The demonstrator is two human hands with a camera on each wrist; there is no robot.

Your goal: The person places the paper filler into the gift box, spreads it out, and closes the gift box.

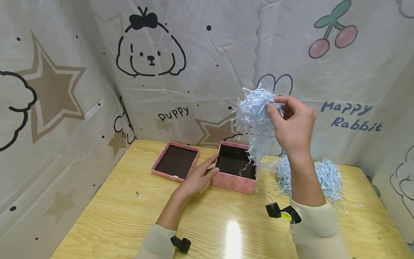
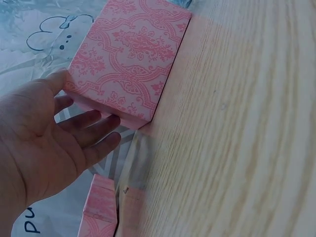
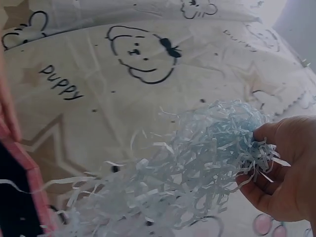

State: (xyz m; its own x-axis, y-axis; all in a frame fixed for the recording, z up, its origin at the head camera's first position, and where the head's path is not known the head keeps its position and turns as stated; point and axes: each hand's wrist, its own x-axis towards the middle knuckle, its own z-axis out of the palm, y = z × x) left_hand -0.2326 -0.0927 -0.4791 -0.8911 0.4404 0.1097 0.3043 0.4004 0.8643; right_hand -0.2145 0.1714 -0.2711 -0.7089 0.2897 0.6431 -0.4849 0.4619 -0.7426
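Up above the table, my right hand (image 1: 292, 124) pinches a clump of pale blue shredded paper (image 1: 258, 108) between thumb and fingers. Loose strands trail from it to the right rim of an open pink patterned box (image 1: 234, 182), as the head view shows. The box has a dark interior and stands upright on the table. My left hand (image 1: 198, 177) rests against the box's left side, fingers extended and thumb near the front corner. In the left wrist view, its fingertips (image 2: 112, 121) lie along the side of the box (image 2: 131, 54).
The pink box lid (image 1: 176, 162) lies to the left, dark inside facing up. A larger heap of shredded paper (image 1: 328, 178) sits on the wooden table (image 1: 129, 205) at the right, partly behind my right forearm. A printed cloth (image 1: 207, 72) hangs behind and at both sides.
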